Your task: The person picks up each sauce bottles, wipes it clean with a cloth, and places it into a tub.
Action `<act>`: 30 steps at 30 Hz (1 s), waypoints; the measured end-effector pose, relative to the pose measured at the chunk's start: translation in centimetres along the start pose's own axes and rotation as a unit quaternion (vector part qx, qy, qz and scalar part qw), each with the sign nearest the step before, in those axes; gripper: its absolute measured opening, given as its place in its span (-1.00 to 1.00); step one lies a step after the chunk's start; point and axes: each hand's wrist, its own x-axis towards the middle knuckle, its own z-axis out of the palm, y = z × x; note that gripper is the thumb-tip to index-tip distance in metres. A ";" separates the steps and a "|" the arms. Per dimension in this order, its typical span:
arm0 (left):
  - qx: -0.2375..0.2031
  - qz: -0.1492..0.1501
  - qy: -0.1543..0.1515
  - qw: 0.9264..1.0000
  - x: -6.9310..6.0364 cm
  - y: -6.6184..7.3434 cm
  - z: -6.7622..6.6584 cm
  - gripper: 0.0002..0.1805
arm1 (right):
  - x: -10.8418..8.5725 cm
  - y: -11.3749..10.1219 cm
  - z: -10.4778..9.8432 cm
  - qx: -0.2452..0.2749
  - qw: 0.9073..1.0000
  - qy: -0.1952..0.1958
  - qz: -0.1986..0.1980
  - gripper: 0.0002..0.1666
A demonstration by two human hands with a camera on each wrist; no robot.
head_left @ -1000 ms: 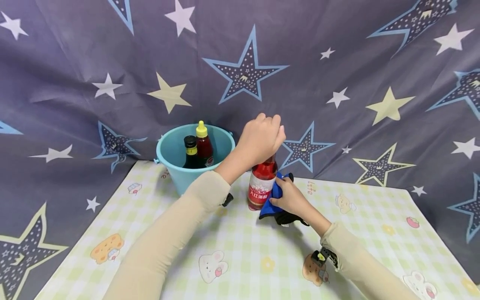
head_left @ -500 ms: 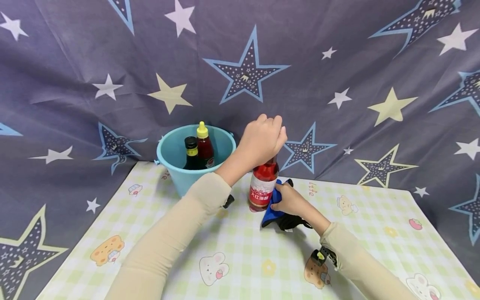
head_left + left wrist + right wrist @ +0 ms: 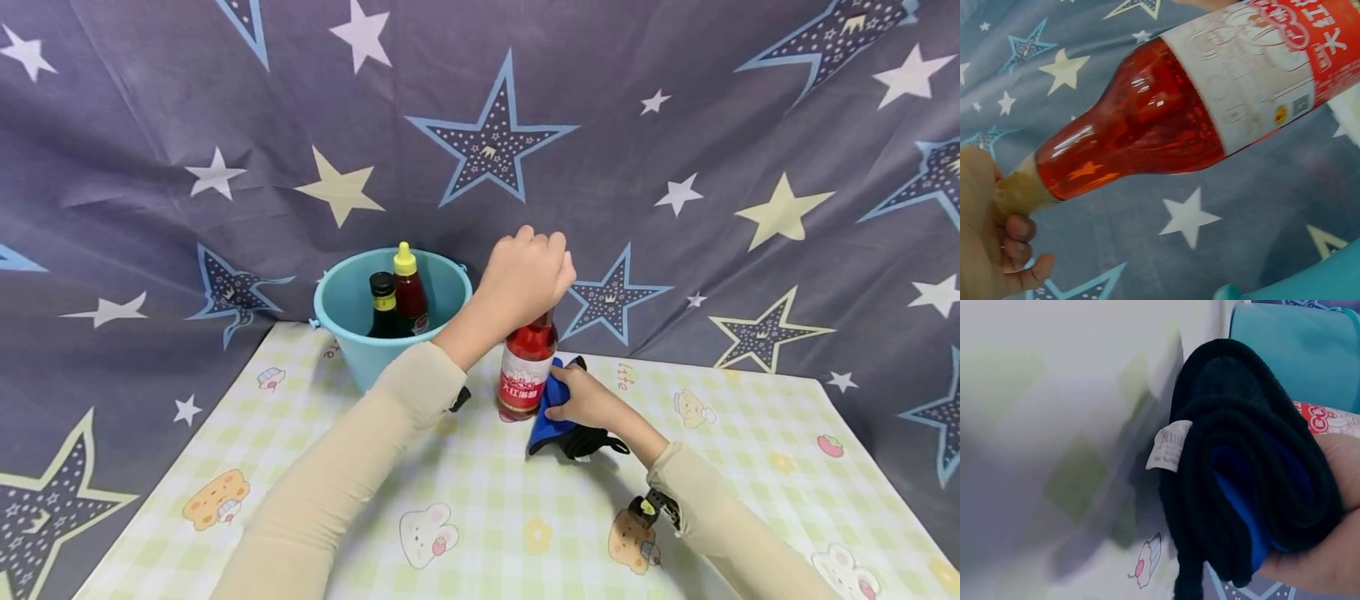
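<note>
The tall red glass bottle [image 3: 522, 375] is standing with vertical axis on the green-checked surface [image 3: 487, 479], under the left hand [image 3: 527, 273], which is gripping its beige top [image 3: 1026, 186] that only the left wrist view is showing, while the right hand [image 3: 588, 396] is holding a folded blue-and-black cloth [image 3: 549, 430] at its right side.

Red bottle [image 3: 528, 362], blue-and-black cloth [image 3: 548, 425], turquoise bucket [image 3: 362, 360], green-checked tablecloth [image 3: 495, 500].
</note>
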 end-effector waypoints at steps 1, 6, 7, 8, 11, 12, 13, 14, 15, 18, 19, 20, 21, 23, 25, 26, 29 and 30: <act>0.014 0.002 0.001 1.000 0.1 0.1 -0.2 -0.67 | 0.1 0.1 -0.1 0.000 1.000 0.000 -0.003 -0.12; 0.041 -0.006 -0.023 0.999 0.6 0.3 -0.7 -0.64 | 0.2 0.4 -0.4 0.002 1.000 -0.004 -0.005 -0.10; 0.033 -0.011 -0.033 0.999 0.6 0.3 -0.7 -0.63 | 0.3 0.5 -0.4 0.002 1.000 -0.004 -0.003 -0.09; 0.021 -0.016 -0.044 0.999 0.6 0.3 -0.6 -0.63 | 0.2 0.5 -0.3 0.000 1.000 -0.005 -0.003 -0.09; -0.025 -0.028 -0.070 0.997 0.6 0.2 -0.5 -0.64 | 0.1 0.7 -0.4 -0.002 1.000 -0.008 0.003 -0.08; -0.039 -0.029 -0.075 0.996 0.6 0.1 -0.5 -0.64 | 0.0 0.7 -0.4 -0.005 1.000 -0.008 0.005 -0.08; -0.052 -0.028 -0.079 0.995 0.6 0.1 -0.5 -0.65 | -0.1 0.8 -0.5 -0.007 1.000 -0.009 0.007 -0.08; -0.063 -0.026 -0.082 0.994 0.6 0.0 -0.5 -0.65 | -0.2 0.8 -0.6 -0.008 1.000 -0.011 0.005 -0.07; -0.069 -0.023 -0.084 0.994 0.6 0.0 -0.5 -0.65 | -0.3 0.9 -0.8 -0.008 1.000 -0.013 0.004 -0.07; -0.082 -0.010 -0.095 0.992 0.5 -0.3 -0.5 -0.65 | -0.6 1.1 -1.6 -0.005 1.000 -0.021 -0.007 -0.07; -0.086 -0.001 -0.098 0.991 0.5 -0.3 -0.5 -0.67 | -0.8 1.3 -2.1 -0.004 1.000 -0.022 -0.017 -0.07; -0.089 0.009 -0.101 0.991 0.5 -0.4 -0.4 -0.68 | -1.0 1.4 -2.5 0.000 0.999 -0.019 -0.026 -0.08; -0.096 0.020 -0.102 0.990 0.5 -0.5 -0.4 -0.68 | -1.3 1.5 -3.1 0.004 0.999 -0.015 -0.033 -0.08; -0.113 0.039 -0.104 0.987 0.5 -0.7 -0.3 -0.70 | -1.9 1.6 -4.4 0.021 0.999 0.003 -0.041 -0.08; -0.131 0.049 -0.105 0.985 0.6 -0.9 -0.1 -0.71 | -2.5 1.4 -6.0 0.047 0.998 0.032 -0.037 -0.08; -0.141 0.050 -0.107 0.983 0.6 -1.0 -0.1 -0.71 | -2.8 1.2 -6.9 0.061 0.996 0.050 -0.031 -0.07; -0.167 0.049 -0.116 0.978 0.8 -1.3 -0.1 -0.71 | -3.7 0.3 -9.7 0.118 0.987 0.108 -0.008 -0.06; -0.176 0.050 -0.121 0.976 0.8 -1.5 -0.2 -0.71 | -3.9 -0.1 -10.6 0.140 0.982 0.128 -0.002 -0.05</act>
